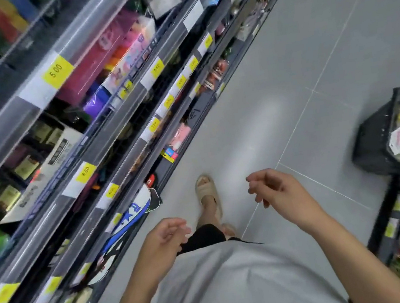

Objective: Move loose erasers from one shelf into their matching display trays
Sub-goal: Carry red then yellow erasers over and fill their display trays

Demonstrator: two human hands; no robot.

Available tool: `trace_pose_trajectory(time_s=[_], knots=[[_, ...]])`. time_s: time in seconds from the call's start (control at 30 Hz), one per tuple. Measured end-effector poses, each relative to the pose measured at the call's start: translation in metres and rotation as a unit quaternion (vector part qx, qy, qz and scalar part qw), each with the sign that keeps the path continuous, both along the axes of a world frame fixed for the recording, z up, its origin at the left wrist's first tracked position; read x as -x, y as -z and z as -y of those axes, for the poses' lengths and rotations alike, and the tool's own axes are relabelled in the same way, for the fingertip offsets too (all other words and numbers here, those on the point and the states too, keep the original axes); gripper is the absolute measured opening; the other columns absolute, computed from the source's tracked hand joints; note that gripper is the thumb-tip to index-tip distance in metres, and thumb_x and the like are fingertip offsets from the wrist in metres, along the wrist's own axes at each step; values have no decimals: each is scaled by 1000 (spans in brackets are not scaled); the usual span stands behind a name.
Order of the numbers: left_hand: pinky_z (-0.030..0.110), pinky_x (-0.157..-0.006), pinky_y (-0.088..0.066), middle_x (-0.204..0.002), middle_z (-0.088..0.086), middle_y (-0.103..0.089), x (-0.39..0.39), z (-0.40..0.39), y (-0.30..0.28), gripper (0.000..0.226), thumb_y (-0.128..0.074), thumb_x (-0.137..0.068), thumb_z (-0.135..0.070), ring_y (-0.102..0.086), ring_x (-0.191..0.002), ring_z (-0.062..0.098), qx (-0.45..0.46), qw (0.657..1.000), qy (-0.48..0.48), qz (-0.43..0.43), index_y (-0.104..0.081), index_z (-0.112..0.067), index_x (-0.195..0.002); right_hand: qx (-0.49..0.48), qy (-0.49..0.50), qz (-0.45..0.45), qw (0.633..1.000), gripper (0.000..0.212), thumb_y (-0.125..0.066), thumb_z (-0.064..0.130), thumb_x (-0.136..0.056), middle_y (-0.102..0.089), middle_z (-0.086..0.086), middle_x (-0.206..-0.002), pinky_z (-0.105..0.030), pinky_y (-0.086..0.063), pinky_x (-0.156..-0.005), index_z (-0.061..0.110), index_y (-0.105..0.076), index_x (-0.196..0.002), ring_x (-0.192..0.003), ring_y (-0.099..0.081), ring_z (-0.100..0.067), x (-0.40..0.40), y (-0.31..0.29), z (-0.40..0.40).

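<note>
- Two hands show, both bare and both holding nothing.
- Left hand (165, 235): fingers loosely curled, relaxed, hanging over the grey floor (297, 65) just right of the shelves (120, 142).
- Right hand (274, 187): fingers loosely bent, released, well right of the left hand, with one sandalled foot (208, 191) on the floor between and beyond the two hands.
- Erasers: none can be told apart in the blurred shelf stock; no display tray can be made out either.
- Shelves run up the view to the left of the left hand, their rails carrying many yellow price tags (56, 71).
- One black basket (383, 143) of mixed goods sits far right of the right hand.
</note>
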State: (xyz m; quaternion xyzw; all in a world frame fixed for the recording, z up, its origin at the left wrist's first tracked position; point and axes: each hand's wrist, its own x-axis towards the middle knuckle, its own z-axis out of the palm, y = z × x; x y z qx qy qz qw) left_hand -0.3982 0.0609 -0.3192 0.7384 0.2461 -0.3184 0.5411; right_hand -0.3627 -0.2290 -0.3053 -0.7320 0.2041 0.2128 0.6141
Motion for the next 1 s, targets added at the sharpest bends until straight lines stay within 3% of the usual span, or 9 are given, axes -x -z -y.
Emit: trace_pose_trajectory(time_s=[0.1, 0.27, 0.33, 0.47, 0.63, 0.87, 1.0], knots=[[20, -73, -55, -96, -5, -80, -51, 18, 2, 9, -68, -99, -20, -73, -85, 11, 22, 1000, 19, 3, -71, -21, -107, 13, 23, -1, 1000, 12, -62, 19, -95, -73, 2, -85, -22, -51, -60, 25, -72, -98, -68, -64, -9, -27, 1, 19], [25, -78, -58, -98, -5, -79, -152, 55, -9, 36, -65, -79, -42, -73, -84, 8, 46, 996, 71, 16, -72, -23, -108, 29, 83, -35, 996, 15, -60, 17, -95, -74, 0, -88, -25, -51, -62, 27, -72, -99, -70, -65, -12, -67, 1, 55], [31, -83, -57, -99, -5, -80, -194, 73, -13, 32, -67, -83, -41, -74, -86, 9, 58, 994, 93, 24, -72, -23, -109, 29, 107, -42, 993, 16, -60, 17, -96, -74, 0, -89, -24, -51, -62, 27, -72, -100, -70, -65, -12, -80, 1, 69], [27, -78, -56, -99, -7, -80, -271, 108, -17, 12, -64, -102, -19, -73, -87, 10, 58, 987, 138, 58, -71, -22, -110, 28, 143, -56, 988, 14, -61, 17, -96, -73, 0, -87, -19, -50, -61, 24, -71, -102, -68, -65, -10, -109, -2, 97], [35, -85, -56, -101, -4, -80, -336, 153, -24, 12, -65, -99, -24, -73, -88, 12, 64, 986, 141, 68, -73, -24, -108, 33, 155, -43, 986, 12, -62, 16, -95, -73, -4, -85, -21, -51, -61, 22, -71, -101, -65, -64, -9, -157, -5, 138], [32, -83, -53, -101, -8, -79, -366, 204, -27, 43, -67, -75, -53, -73, -91, 12, 39, 996, 54, 67, -73, -29, -110, -9, 59, -17, 998, 11, -59, 10, -96, -64, -21, -82, -20, -49, -55, 12, -70, -94, -61, -54, -16, -276, -9, 208], [31, -82, -52, -102, -6, -80, -369, 228, -43, 13, -65, -101, -25, -72, -91, 14, 17, 995, -46, 86, -74, -27, -110, -4, -49, 33, 998, 15, -62, 14, -94, -73, -5, -86, -25, -49, -58, 24, -72, -95, -68, -62, -13, -356, -30, 235]])
